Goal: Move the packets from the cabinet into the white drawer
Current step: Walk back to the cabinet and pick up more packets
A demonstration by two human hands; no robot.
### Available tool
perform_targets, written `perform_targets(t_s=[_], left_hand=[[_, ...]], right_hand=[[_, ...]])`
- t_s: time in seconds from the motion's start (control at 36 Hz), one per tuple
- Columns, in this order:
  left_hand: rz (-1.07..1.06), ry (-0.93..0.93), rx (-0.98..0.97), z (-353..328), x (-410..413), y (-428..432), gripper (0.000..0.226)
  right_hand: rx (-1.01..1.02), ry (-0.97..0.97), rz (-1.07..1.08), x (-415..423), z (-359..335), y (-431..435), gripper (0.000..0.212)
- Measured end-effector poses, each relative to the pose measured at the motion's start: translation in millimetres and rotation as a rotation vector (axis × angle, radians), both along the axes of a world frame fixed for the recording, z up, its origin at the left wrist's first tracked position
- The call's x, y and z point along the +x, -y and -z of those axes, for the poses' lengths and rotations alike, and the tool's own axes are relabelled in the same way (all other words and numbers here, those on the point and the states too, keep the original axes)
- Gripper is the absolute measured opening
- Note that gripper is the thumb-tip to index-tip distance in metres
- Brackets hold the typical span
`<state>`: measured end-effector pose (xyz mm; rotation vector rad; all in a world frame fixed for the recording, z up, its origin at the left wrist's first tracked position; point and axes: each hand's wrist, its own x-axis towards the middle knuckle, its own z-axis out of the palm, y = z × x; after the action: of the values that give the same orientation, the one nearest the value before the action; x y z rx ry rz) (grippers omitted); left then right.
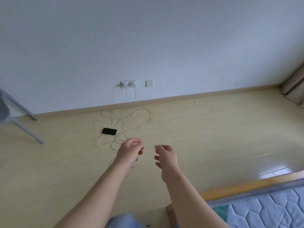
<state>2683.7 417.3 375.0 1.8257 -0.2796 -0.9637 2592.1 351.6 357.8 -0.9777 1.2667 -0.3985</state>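
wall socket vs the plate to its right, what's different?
The socket is wider and has two chargers plugged in, white cables hanging to the floor; the plate is squarer with nothing plugged in. Both are pale and sit low on the wall at the same height.

Pkts, cabinet, wht drawer: out of frame.

Black phone (109, 131) beside white cables (131, 117)
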Motion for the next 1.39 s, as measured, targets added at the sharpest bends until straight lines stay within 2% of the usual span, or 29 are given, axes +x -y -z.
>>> perform_targets(t_s=[0.28,0.39,0.58,0.83,1.19,1.39], left_hand=[[0.217,0.03,-0.009,16.5,86.0,208.5,0.012],[0.313,0.053,-0.014,17.2,125.1,305.9,0.008],[0.495,0.058,0.015,2.3,142.7,456.2,0.01],[0.718,0.025,0.035,14.1,81.5,634.6,0.011],[0.887,-0.004,-0.002,-5.0,-57.6,885.1,0.013],[0.984,-0.029,-0.007,9.9,-121.2,1015.2,0.013]], right_hand=[[0.01,0.031,0.219,70.9,22.3,193.5,0.002],[0.015,0.033,0.318,104.5,22.7,279.1,0.009],[-0.025,0.065,0.501,118.6,3.5,404.4,0.003],[-0.018,0.074,0.77,57.9,22.4,556.9,0.005],[-0.066,0.058,0.91,-77.9,0.9,788.7,0.004],[-0.046,0.038,1.028,-140.3,11.2,902.9,0.003]])
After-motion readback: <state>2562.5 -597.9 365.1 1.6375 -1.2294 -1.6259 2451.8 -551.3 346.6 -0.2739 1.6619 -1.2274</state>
